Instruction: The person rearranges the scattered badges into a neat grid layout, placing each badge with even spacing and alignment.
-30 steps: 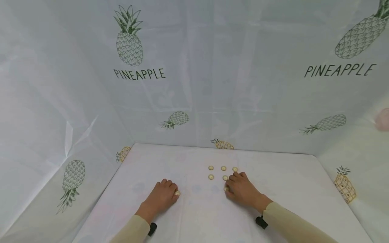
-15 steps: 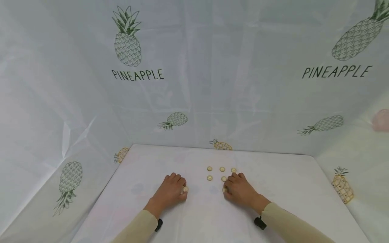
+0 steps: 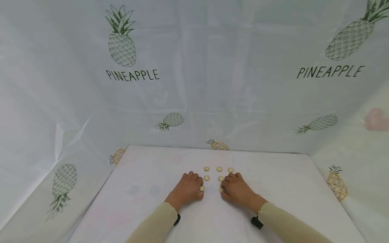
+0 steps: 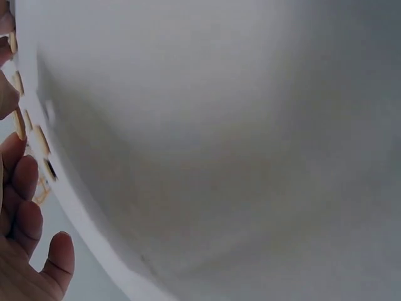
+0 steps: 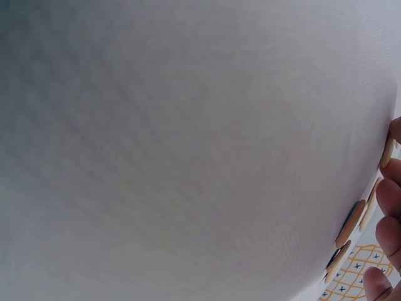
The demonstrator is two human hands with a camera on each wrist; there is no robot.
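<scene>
My left hand pinches a small round wooden disc between thumb and index finger, low over the white table. In the left wrist view that disc is seen edge-on between the fingertips. To the right, my right hand grips a similar disc at its edges; the right wrist view has this disc between thumb and finger. Behind the hands lie several matching discs in two rows: a back row of three, with its middle disc, and a front pair, including a left disc.
The white table ends at a hanging pineapple-printed sheet behind, which also runs along the left and right sides. A black wrist strap shows below the right sleeve.
My left hand has slid right with its disc, from well left of the rows to just in front of them. The right hand has stayed at its disc. The view has shifted slightly.
</scene>
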